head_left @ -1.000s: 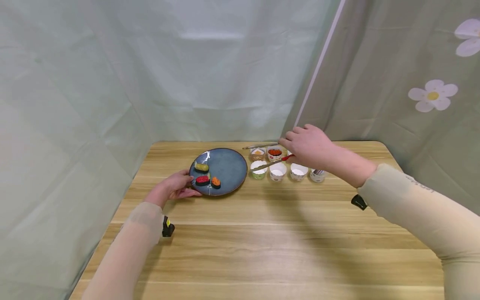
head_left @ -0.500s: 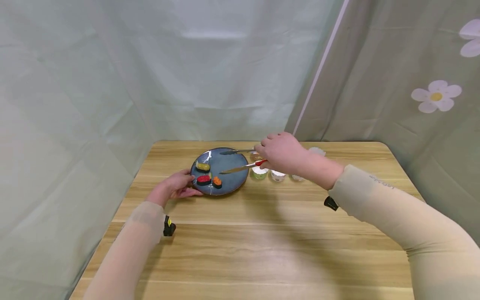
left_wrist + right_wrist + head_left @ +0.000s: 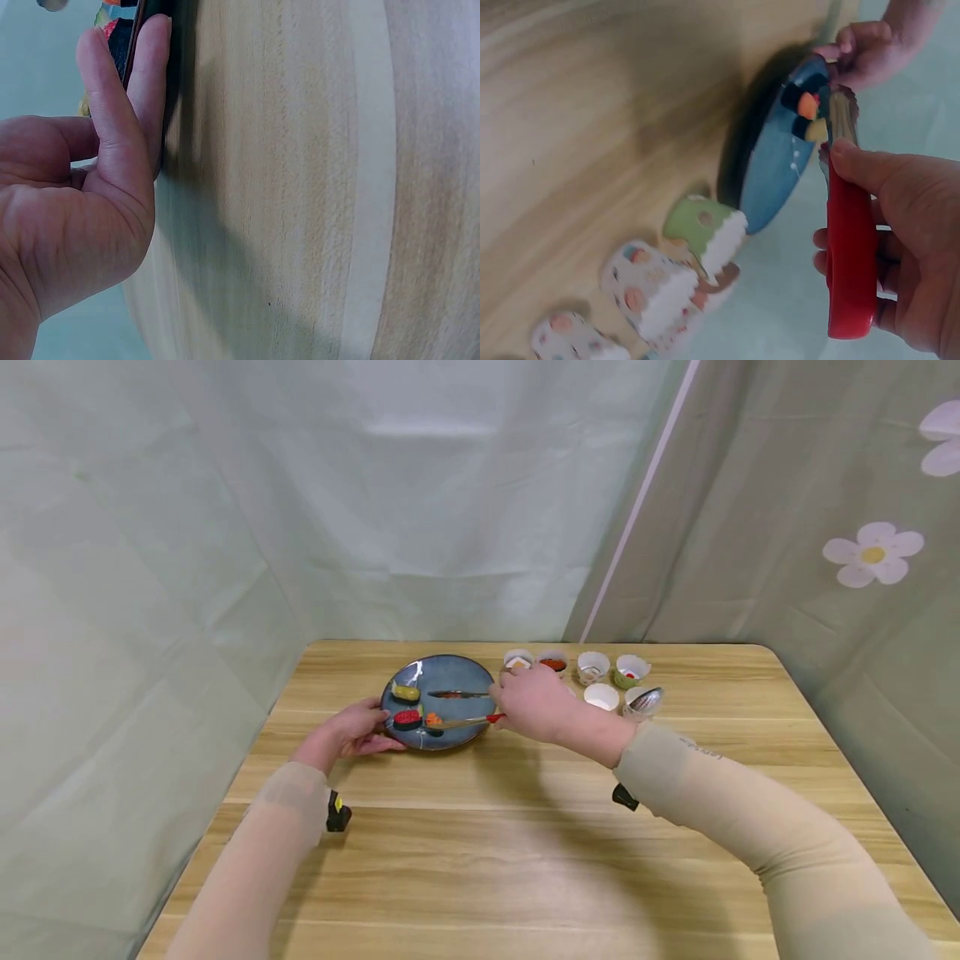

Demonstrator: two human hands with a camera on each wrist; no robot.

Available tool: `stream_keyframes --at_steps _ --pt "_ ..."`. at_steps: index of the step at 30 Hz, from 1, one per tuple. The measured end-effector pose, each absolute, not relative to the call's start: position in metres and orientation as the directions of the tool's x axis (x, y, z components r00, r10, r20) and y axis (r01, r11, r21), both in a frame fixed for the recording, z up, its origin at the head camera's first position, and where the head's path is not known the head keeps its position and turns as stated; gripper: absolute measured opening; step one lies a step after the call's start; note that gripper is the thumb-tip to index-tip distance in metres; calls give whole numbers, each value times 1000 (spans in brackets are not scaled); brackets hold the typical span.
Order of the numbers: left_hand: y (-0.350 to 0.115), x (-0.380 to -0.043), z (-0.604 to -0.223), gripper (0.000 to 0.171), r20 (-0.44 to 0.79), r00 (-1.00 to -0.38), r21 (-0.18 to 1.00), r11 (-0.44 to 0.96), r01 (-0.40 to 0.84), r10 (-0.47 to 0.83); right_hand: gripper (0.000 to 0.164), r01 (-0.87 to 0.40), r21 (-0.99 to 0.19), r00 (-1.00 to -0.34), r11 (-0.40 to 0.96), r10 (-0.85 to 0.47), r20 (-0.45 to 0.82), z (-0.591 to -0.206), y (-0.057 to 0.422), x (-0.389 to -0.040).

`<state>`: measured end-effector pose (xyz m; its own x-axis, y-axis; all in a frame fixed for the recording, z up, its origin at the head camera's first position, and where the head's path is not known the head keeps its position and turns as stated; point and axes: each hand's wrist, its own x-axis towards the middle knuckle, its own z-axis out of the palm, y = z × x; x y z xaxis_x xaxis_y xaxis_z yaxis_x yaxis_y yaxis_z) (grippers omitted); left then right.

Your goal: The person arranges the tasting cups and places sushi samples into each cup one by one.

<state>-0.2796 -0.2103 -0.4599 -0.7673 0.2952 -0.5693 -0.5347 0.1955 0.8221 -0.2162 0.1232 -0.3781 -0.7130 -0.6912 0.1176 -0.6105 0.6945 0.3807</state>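
Observation:
My left hand (image 3: 362, 727) grips the left rim of a round blue plate (image 3: 468, 677), with fingers on both sides of the rim in the left wrist view (image 3: 112, 150). Three toy-like sushi pieces lie on the plate's left part: a yellow-topped one (image 3: 406, 693), a red-topped one (image 3: 407, 718) and an orange-topped one (image 3: 433, 718). Over the plate my right hand (image 3: 536, 702) holds red-handled metal tongs (image 3: 851, 255). Their arms are spread apart, and the nearer arm overlaps the orange-topped piece in the head view. Nothing shows between them.
Right of the plate stand two rows of paper cups, partly hidden by my right hand. One cup (image 3: 552, 660) holds orange-red bits, and another holds a silvery striped piece (image 3: 647, 700). A green cup (image 3: 705, 229) stands close to the plate. Curtains (image 3: 450, 527) hang behind the wooden table (image 3: 480, 860).
My right hand has carried the tongs left and toward me, from over the cups to over the plate, uncovering the right-hand cups. The left hand stays at the rim.

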Motion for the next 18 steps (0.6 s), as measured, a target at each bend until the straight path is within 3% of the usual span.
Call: stream_keyframes --at_steps 7,18 --pt "-211 -280 -460 58 -568 -766 823 188 -536 302 54 -575 340 -775 744 -629 66 -397 113 -220" --pt "-211 -281 -462 58 -567 -765 823 180 -538 305 50 -564 260 -802 784 -595 51 -409 111 -225"
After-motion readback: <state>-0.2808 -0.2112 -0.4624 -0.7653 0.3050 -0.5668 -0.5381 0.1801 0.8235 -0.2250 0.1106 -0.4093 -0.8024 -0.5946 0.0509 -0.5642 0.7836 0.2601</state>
